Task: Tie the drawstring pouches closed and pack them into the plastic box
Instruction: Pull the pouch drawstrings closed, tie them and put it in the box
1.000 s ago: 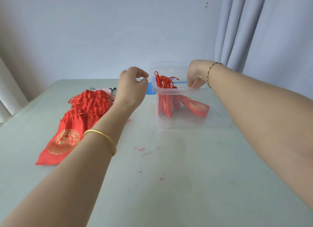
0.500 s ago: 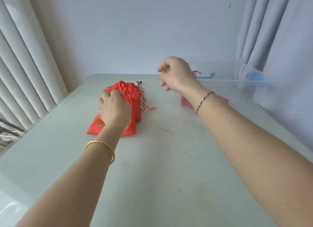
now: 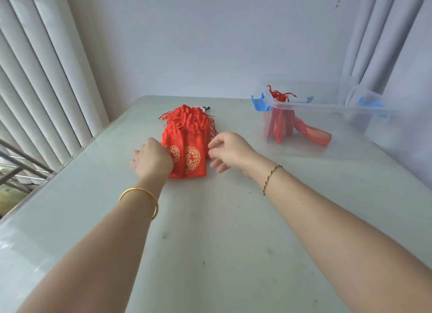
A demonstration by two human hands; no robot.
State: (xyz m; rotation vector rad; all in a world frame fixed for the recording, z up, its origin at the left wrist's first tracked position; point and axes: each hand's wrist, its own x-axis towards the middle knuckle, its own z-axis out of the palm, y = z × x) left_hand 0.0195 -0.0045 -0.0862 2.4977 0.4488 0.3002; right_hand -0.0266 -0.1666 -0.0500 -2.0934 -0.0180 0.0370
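A stack of red drawstring pouches (image 3: 189, 135) with gold emblems lies on the pale table, cords fanned toward the far end. My left hand (image 3: 152, 158) rests on the stack's near left corner; its fingertips are hidden, so its grip is unclear. My right hand (image 3: 230, 151) hovers just right of the stack, fingers apart and empty. A clear plastic box (image 3: 327, 116) with blue latches stands at the right. Several tied red pouches (image 3: 280, 123) lean inside it, and one pouch (image 3: 313, 133) lies flat on its floor.
The table's left edge (image 3: 70, 165) runs beside vertical blinds and a metal railing. Grey curtains (image 3: 374, 43) hang behind the box. Small red thread scraps dot the table surface.
My right hand came away from the box and moved left to the pouch stack. My left hand went down onto the stack's near end. The view swung left.
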